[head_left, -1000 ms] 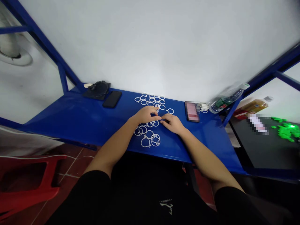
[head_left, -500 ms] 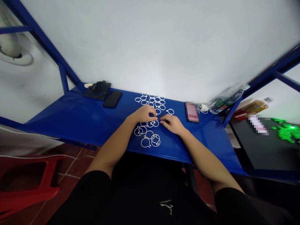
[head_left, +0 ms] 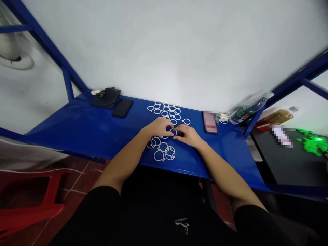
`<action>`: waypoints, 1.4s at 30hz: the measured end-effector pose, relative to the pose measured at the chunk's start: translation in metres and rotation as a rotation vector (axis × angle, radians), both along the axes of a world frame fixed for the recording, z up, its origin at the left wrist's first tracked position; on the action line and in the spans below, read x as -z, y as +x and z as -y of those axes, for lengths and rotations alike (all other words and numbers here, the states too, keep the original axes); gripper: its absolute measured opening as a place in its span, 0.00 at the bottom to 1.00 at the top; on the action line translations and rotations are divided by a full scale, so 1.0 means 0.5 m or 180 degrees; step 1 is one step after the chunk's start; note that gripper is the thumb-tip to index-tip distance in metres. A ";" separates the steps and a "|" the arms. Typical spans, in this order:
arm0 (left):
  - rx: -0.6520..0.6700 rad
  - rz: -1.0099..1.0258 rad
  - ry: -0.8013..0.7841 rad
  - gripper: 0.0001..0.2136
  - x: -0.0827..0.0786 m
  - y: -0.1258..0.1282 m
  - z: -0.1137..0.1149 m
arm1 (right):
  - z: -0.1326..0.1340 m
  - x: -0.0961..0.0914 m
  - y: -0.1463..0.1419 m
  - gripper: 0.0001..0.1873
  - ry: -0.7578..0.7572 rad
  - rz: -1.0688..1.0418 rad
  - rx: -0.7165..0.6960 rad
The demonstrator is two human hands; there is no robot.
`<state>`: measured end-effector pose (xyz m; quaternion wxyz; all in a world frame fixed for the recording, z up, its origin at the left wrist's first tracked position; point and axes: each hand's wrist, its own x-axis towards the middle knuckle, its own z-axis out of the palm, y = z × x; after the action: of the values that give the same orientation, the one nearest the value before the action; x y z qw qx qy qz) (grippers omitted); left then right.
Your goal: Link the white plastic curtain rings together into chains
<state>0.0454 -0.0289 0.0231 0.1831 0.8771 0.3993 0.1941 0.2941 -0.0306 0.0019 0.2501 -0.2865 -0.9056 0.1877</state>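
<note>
A thin white plastic ring is pinched between my two hands over the middle of the blue table. My left hand grips its left side with thumb and fingers curled. On the opposite side, my right hand holds it between thumb and fingertips. Nearer to me lie several loose white rings, some overlapping, with gaps and small tabs at their ends. Beyond the hands, several white rings lie grouped close together. One single ring rests apart to the right. My fingers partly cover the held ring's edges.
On the blue table, a black phone and a dark pouch lie at left. Toward the right are a blurred-out phone, a white cable and a plastic bottle. A red stool stands lower left.
My hands have come together, the right moving slightly left. A white ring now shows held between them, where a gap separated the fingertips before.
</note>
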 end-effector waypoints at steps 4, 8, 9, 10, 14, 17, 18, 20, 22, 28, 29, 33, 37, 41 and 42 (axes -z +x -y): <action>0.0034 0.0178 -0.0249 0.14 0.003 0.003 0.000 | -0.002 0.003 0.000 0.12 0.0086 0.0308 -0.0013; 0.0019 0.0317 -0.0384 0.14 0.008 0.002 0.000 | -0.003 0.004 0.001 0.04 0.0115 0.0380 0.0001; 0.0006 0.0350 -0.0393 0.14 0.009 0.002 -0.001 | -0.004 0.004 0.001 0.04 0.0112 0.0335 -0.0001; -0.0030 0.0390 -0.0389 0.14 0.010 0.001 -0.001 | -0.004 0.003 0.001 0.05 0.0106 0.0266 0.0005; -0.0342 0.0532 -0.0341 0.16 0.011 0.000 -0.005 | -0.005 0.001 0.000 0.09 0.0098 -0.0179 0.0100; -0.0500 0.0585 -0.0395 0.14 0.010 0.000 -0.007 | -0.006 0.002 -0.001 0.11 0.0114 -0.0381 0.0141; -0.0506 0.0603 -0.0417 0.14 0.009 0.001 -0.007 | -0.007 0.003 -0.001 0.11 0.0119 -0.0403 0.0155; -0.0476 0.0652 -0.0428 0.14 0.007 0.003 -0.005 | -0.007 0.003 -0.001 0.11 0.0113 -0.0406 0.0177; -0.0422 0.0689 -0.0369 0.13 0.006 0.006 -0.004 | -0.006 0.003 -0.001 0.11 0.0094 -0.0397 0.0168; -0.0318 0.0626 -0.0037 0.12 0.003 0.014 0.000 | 0.000 -0.002 -0.002 0.11 0.0114 -0.0512 0.0408; -0.0283 0.0631 0.0019 0.12 0.003 0.015 0.000 | 0.000 -0.002 -0.002 0.11 0.0133 -0.0563 0.0486; -0.0118 0.0555 0.0177 0.12 0.006 0.023 0.004 | -0.002 -0.002 0.000 0.09 0.0207 -0.0647 0.0466; -0.0053 0.0478 0.0205 0.13 0.009 0.028 0.006 | -0.001 -0.005 0.000 0.07 0.0134 -0.0604 0.0412; -0.0085 0.0507 0.0310 0.12 0.012 0.026 0.005 | 0.003 -0.010 -0.003 0.06 0.0155 -0.0575 0.0456; -0.0091 0.0514 0.0331 0.12 0.013 0.026 0.005 | 0.004 -0.011 -0.004 0.06 0.0166 -0.0566 0.0462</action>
<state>0.0583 -0.0313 0.0165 0.1661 0.8612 0.3851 0.2872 0.2922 -0.0325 0.0074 0.3498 -0.3268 -0.8613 0.1701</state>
